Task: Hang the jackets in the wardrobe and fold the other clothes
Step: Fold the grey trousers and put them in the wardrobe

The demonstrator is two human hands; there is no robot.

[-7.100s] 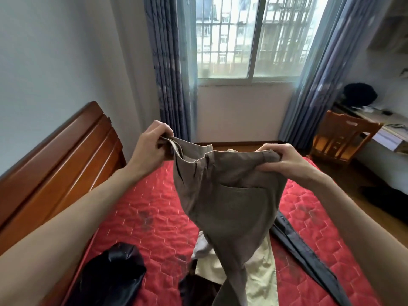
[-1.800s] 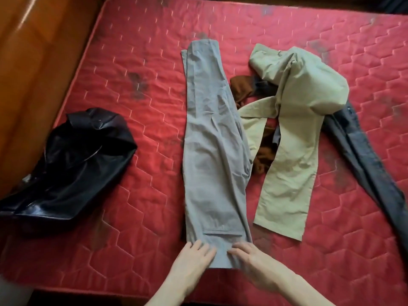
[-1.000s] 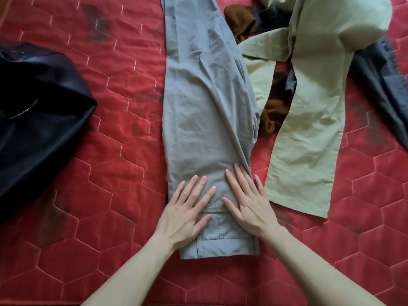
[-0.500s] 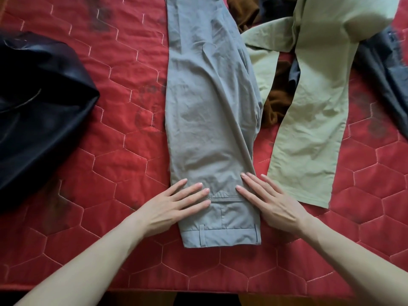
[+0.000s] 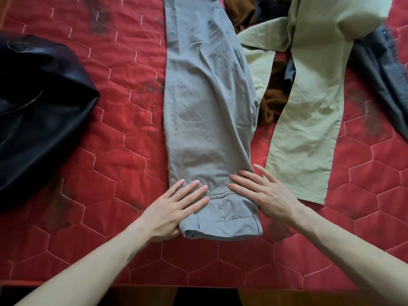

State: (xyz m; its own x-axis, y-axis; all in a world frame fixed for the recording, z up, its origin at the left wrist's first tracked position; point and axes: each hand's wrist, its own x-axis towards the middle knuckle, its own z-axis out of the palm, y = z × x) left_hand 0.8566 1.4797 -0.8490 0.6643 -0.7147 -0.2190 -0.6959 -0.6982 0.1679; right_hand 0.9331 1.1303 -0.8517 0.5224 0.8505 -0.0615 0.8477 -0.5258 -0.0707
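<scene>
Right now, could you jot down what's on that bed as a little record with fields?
surface: red quilted mattress
being handled: grey trousers, laid flat lengthwise, waistband nearest the person
left hand: flat, open, on the trousers' left edge near the waistband
right hand: flat, open, on their right edge
left of trousers: black jacket, heaped
right of trousers: pale green trousers lying over a brown garment
far right: dark grey garment
folding: not yet begun
</scene>
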